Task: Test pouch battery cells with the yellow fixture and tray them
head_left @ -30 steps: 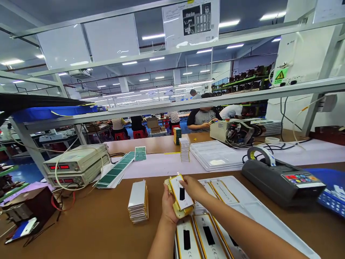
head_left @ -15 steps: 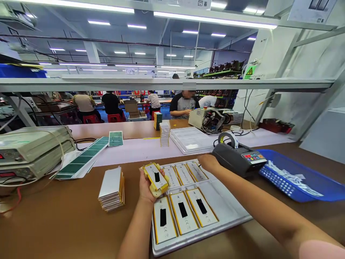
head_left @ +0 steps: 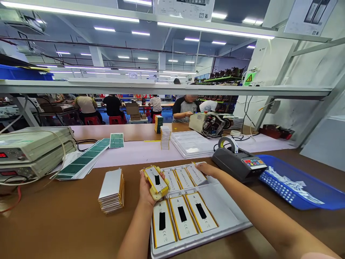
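My left hand (head_left: 147, 189) is closed around a yellow holder (head_left: 159, 194) with a white pouch battery (head_left: 155, 176) in it; a strip of black tape lies across that battery. My right hand (head_left: 207, 169) pinches the top edge of a pouch battery (head_left: 196, 175) at the right end of the tray's back row, and this battery looks slightly raised. Two more batteries lie beside it in the white plastic tray (head_left: 229, 225). Along the tray's front row are three batteries with black tape (head_left: 182, 214). My right fingertips are partly hidden.
A stack of pouch batteries (head_left: 111, 190) stands left of the tray. To the right are a black tape dispenser (head_left: 237, 158) and a blue basket (head_left: 299, 187) of white pieces. Electronic instruments (head_left: 35, 151) sit at left. Beyond the bench, a person (head_left: 185, 108) works near a machine.
My right hand has shifted from beside the tape dispenser onto the back-right battery, whose edge now looks lifted. My left hand still holds the yellow holder. The view has tilted slightly upward.
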The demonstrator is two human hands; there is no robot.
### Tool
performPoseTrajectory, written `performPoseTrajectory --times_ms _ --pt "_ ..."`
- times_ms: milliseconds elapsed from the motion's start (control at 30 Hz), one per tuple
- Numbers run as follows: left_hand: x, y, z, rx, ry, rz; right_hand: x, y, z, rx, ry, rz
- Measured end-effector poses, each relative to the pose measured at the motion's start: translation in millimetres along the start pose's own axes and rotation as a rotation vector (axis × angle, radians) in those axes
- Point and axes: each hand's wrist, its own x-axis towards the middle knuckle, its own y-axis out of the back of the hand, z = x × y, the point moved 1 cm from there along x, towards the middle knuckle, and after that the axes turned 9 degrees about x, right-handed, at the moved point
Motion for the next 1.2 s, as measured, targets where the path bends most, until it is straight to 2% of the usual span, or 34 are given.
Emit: performPoseTrajectory --times_ms 100,200,267,367,433,500,600,700,767,833,933,1000,1200 --pt "-2 1.7 -1 -0.008 -0.008 -0.017 -3 -2 -21 0.046 0.001 -0.048" --pt "-4 1.8 -2 0.000 0.021 -0.053 -7 -7 -59 0.114 0.082 -0.076" --pt "-4 1.1 -3 0.011 0.035 -0.093 -12 -22 -89 0.155 0.168 -0.107" --pt "-6 0.9 -3 0.038 0.036 -0.114 -26 -57 -128 0.184 0.270 -0.153" --pt "-6 2.2 -3 0.046 0.027 -0.099 -38 -78 -144 0.193 0.302 -0.188" --pt "-7 3.7 -3 0.037 -0.002 -0.106 -51 -86 -151 0.156 0.352 -0.210" --pt "-7 4.6 -2 0.025 -0.027 -0.168 -70 -68 -143 -0.072 0.441 -0.076" --pt "-8 3.8 -1 0.033 -0.011 -0.197 -82 -33 -114 -0.312 0.410 0.080" --pt "-7 2.9 -1 0.038 -0.006 -0.185 -89 -15 -85 -0.442 0.320 0.056" --pt "-5 2.1 -1 0.044 -0.008 -0.164 -95 -6 -55 -0.566 0.223 0.001" --pt "-2 0.9 -2 0.052 -0.010 -0.137 -107 -6 -22 -0.675 0.162 -0.050" --pt "-1 0.0 -3 0.051 -0.016 -0.134 -115 -11 -13 -0.709 0.171 -0.057" --pt "-1 -0.2 -4 0.043 -0.037 -0.054 -130 -22 -22 -0.804 0.241 -0.069"
